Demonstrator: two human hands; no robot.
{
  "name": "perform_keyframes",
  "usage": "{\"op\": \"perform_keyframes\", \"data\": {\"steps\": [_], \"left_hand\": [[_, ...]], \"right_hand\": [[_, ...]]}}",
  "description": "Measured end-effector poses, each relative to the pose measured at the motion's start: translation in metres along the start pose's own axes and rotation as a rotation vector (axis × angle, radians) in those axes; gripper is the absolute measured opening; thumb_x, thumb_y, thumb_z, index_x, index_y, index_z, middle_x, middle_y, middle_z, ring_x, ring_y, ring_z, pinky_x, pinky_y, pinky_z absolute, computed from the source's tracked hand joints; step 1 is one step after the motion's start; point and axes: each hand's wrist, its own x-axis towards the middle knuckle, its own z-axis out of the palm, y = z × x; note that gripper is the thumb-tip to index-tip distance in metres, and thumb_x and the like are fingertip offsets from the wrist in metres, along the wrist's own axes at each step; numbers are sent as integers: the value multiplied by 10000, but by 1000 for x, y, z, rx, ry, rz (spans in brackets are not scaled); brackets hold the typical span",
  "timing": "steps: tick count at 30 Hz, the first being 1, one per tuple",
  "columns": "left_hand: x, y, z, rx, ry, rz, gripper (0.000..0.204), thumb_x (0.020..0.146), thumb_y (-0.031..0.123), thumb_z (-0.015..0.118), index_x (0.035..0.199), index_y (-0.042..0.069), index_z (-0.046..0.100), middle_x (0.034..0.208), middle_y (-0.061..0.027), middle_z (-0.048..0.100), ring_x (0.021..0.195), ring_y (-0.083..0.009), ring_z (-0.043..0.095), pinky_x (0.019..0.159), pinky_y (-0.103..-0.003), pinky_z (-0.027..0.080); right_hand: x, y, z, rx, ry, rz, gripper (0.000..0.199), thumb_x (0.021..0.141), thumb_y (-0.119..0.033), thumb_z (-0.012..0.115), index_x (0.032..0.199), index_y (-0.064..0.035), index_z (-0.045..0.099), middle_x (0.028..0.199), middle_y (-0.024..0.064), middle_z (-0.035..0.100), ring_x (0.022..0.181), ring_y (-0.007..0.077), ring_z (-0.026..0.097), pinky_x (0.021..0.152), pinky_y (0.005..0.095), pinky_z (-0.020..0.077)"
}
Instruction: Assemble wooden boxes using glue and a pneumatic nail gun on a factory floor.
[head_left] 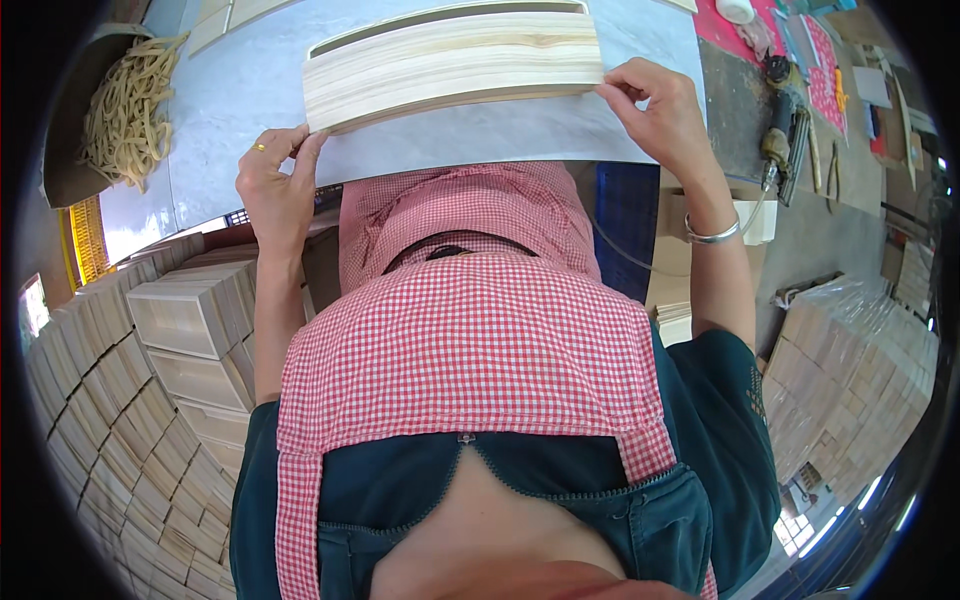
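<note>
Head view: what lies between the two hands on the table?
A stack of pale thin wooden boards, its ends held by the left hand and right hand.

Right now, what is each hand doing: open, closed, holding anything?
Left hand: closed, gripping the left end of the stack of thin wooden boards.
Right hand: closed, gripping the stack's right end.

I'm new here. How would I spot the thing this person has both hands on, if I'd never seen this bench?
Find the pale grey worktable at the top of the view. On it, between the left hand and the right hand, lies a bundle of thin pale wooden slats, gripped at both ends. Unlike the finished wooden boxes stacked below left, it is flat loose strips.
</note>
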Motion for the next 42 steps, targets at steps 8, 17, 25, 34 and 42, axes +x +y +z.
{"op": "perform_keyframes", "data": {"steps": [8,17,25,34,42], "left_hand": [[4,-30,9,78,-73,48,153,899,79,747,985,-48,747,940,-90,726,847,-202,647,806,-302,511],[-3,-41,18,-98,-76,-314,420,966,269,699,1266,-24,674,1049,-133,733,990,-222,687,846,-284,538],[18,-84,12,-38,-99,-370,306,979,261,653,1111,-11,695,968,-111,721,898,-184,674,813,-270,528],[28,-82,10,76,-200,-333,246,984,248,607,980,11,673,931,-91,708,804,-161,621,749,-263,484],[20,-69,8,68,-119,-388,227,978,240,606,982,21,666,907,-81,690,811,-151,597,757,-256,468]], "right_hand": [[-9,49,35,-84,190,-128,157,863,-185,658,795,-43,661,731,84,625,618,297,566,638,389,470],[-290,80,-52,-558,1349,670,148,915,-70,637,1037,-44,718,788,49,664,658,172,545,631,292,463],[-606,124,60,-375,953,2070,477,840,-368,698,994,84,711,922,238,730,841,403,711,761,459,576],[-628,162,92,-243,764,2232,577,810,-414,730,1040,115,720,991,293,724,940,432,719,818,457,583],[-609,157,69,-180,589,2175,524,815,-381,641,1048,77,746,997,243,743,931,399,721,801,455,580]]}}
